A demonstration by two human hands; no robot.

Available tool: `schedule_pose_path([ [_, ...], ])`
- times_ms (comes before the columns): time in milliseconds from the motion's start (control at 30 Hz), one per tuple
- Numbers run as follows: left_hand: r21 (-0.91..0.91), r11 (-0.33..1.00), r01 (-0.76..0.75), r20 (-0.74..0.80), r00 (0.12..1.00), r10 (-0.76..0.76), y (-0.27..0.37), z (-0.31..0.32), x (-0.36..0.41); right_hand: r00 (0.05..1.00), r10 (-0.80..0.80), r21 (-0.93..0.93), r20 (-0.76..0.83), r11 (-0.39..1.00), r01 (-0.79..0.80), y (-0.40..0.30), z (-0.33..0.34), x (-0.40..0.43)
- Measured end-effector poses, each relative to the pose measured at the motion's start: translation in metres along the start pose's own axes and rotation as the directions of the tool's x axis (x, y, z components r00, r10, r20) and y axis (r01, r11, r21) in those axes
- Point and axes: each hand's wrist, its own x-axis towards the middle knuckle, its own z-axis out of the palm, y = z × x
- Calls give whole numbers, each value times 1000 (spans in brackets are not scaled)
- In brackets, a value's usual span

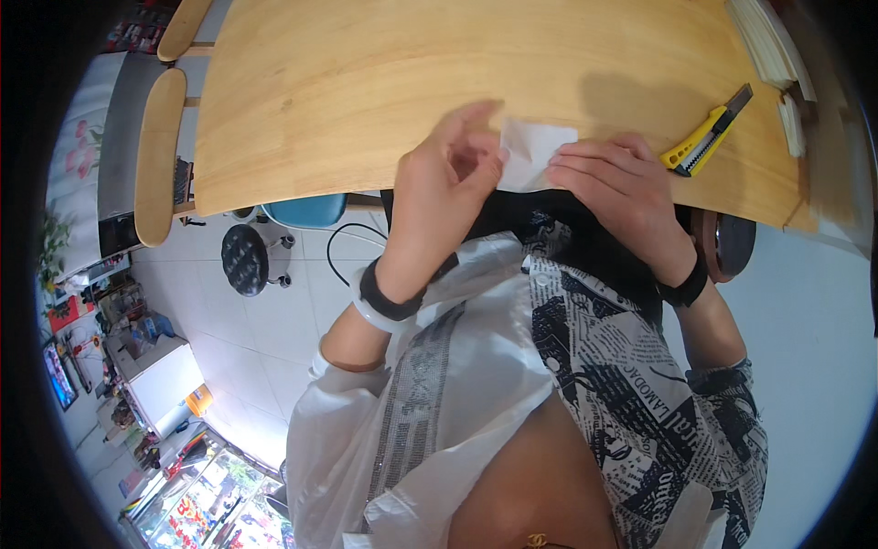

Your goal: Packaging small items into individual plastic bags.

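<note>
A small piece of white paper (534,154) is held at the near edge of the wooden table (384,89). My left hand (453,154) has its thumb against the paper's left edge, its other fingers raised, curled and slightly blurred. On the right side of the paper rest the fingertips of my right hand (617,178), which pinch or press it; the thumb is hidden. A yellow and black utility knife (703,137) lies on the table to the right of my right hand, its blade out and pointing away.
Stacked papers or books (765,48) stand at the table's right end. Wooden chair backs (161,158) border its left end. A black round stool (245,261) and a blue seat (309,209) are beyond the near edge, with a black cable on the floor.
</note>
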Motion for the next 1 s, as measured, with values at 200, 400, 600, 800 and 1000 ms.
schedule_pose_path([
  [200,516,668,-537,130,819,558,-12,-8,-1,994,104,93,-35,991,-101,3,14,-6],
  [400,547,724,-421,-76,836,544,-31,8,-1,868,496,269,13,835,-481,-12,13,5],
  [600,601,743,-293,-207,841,500,-23,20,-2,751,659,350,-46,715,-606,-13,22,16],
  [800,704,671,-233,-189,849,494,-16,23,1,769,638,182,-36,761,-623,-14,27,23],
  [1000,741,632,-226,-158,857,491,-13,26,5,809,573,117,-134,819,-561,-15,32,25],
])
